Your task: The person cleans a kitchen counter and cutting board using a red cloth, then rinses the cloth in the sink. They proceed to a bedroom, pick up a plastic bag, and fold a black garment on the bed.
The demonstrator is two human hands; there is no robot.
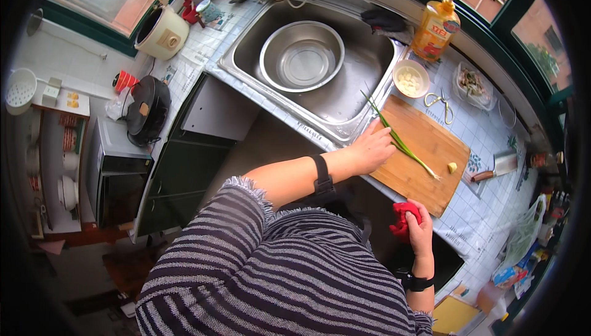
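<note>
My left hand (373, 149) reaches over the near left edge of a wooden cutting board (429, 128). Its fingertips touch the green leaves of a scallion (406, 149), which lies slantwise on the board with its root end to the right. Whether the fingers pinch the leaves I cannot tell. A peeled garlic clove (452, 167) sits near the board's right edge. Held in front of my body, just off the board's near edge, my right hand (420, 229) grips a crumpled red cloth (404, 221).
Left of the board, a steel basin (302, 56) stands in the sink (364, 72). Behind the board are a bowl of garlic cloves (410, 79), scissors (442, 105), a dish soap bottle (435, 29) and a plastic food container (472, 82). A cleaver (501, 165) lies to the right.
</note>
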